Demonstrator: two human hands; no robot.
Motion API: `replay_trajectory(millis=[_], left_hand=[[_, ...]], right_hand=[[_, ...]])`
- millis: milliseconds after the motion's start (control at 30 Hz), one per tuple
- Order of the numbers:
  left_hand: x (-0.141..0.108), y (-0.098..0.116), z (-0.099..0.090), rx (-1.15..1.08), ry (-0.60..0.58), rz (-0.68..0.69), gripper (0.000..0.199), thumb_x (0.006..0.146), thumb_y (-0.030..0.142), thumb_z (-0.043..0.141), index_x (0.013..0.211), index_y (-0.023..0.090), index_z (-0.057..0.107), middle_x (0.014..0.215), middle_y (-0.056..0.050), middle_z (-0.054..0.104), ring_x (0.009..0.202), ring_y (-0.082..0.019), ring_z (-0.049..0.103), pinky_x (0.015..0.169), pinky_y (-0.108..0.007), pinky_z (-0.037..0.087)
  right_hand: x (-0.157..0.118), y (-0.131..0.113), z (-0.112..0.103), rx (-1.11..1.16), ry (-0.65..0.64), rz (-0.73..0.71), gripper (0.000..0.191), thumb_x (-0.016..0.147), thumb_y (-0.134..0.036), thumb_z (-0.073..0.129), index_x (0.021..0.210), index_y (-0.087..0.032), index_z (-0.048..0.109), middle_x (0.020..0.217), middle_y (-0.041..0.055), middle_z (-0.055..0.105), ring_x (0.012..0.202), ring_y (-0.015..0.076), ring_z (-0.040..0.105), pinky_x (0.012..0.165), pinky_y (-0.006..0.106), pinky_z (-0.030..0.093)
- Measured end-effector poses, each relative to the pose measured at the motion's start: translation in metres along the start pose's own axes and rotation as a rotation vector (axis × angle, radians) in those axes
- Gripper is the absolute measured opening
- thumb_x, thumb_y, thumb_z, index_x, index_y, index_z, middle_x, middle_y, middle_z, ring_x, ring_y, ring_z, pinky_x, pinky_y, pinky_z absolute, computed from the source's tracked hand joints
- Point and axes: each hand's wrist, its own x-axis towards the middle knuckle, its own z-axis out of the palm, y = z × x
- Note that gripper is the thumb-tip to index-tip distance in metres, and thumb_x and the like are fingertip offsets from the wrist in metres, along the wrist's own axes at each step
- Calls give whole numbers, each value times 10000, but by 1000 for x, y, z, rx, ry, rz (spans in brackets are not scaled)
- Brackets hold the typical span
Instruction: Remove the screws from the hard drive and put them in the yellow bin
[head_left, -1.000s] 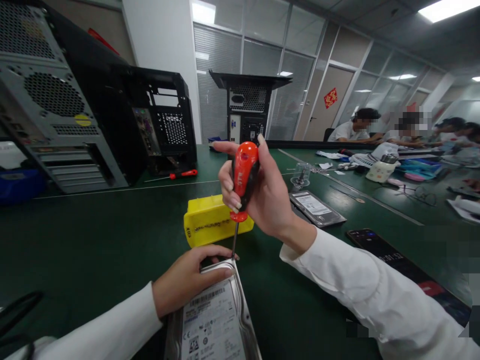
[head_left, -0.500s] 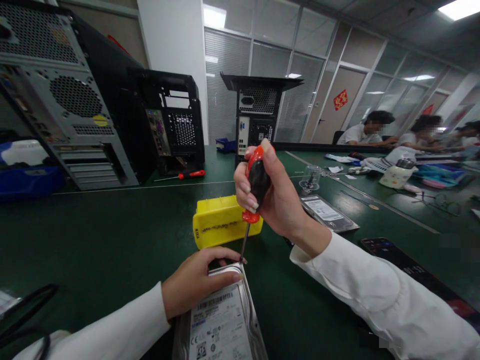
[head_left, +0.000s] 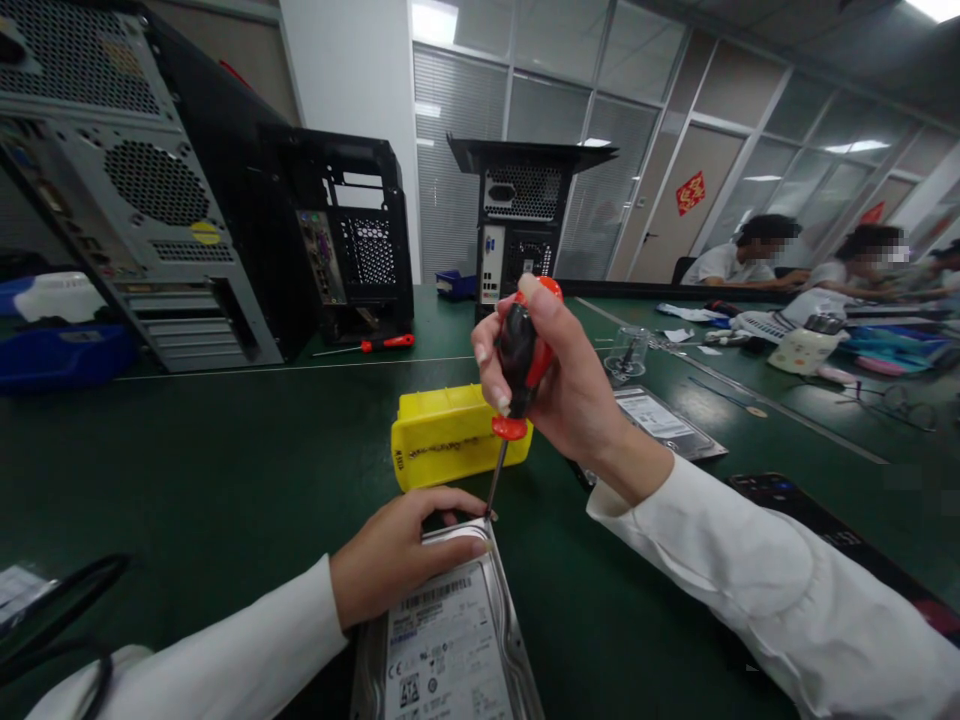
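Right grip closed around a red-and-black-handled screwdriver, its tip at the far corner of a silver metal hard drive. Left grip clasps that end; drive rests on the dark green tabletop. Drive probably dense, stiff, smooth, shock-sensitive; best held by side edges. Count: drives, two (second drive); screwdrivers, two (second screwdriver); yellow plastic bin, one.
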Motion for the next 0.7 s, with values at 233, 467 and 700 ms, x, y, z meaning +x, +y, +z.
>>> replay_trajectory(millis=[233, 467, 700], left_hand=[[0, 2, 0, -2, -6, -8, 363, 768, 404, 634, 1067, 201, 661, 1085, -28, 675, 1011, -238, 592, 871, -297, 441], [1, 0, 1, -1, -6, 11, 365, 770, 388, 635, 1071, 185, 660, 1100, -33, 673, 1031, -237, 584, 892, -297, 431], [0, -1, 0, 11, 3, 13, 366, 769, 403, 637, 1072, 197, 660, 1106, -31, 671, 1036, -238, 583, 892, -298, 430]], right_hand=[[-1, 2, 1, 51, -12, -1, 324, 879, -516, 409, 893, -198, 470, 565, -64, 424, 393, 27, 371, 395, 146, 287], [0, 1, 2, 30, -11, 16, 403, 897, -516, 347, 866, -170, 550, 668, -13, 492, 467, 52, 458, 451, 186, 373], [4, 2, -2, 20, 35, -7, 257, 846, -434, 506, 816, -180, 480, 702, -19, 557, 501, 61, 503, 451, 185, 422]])
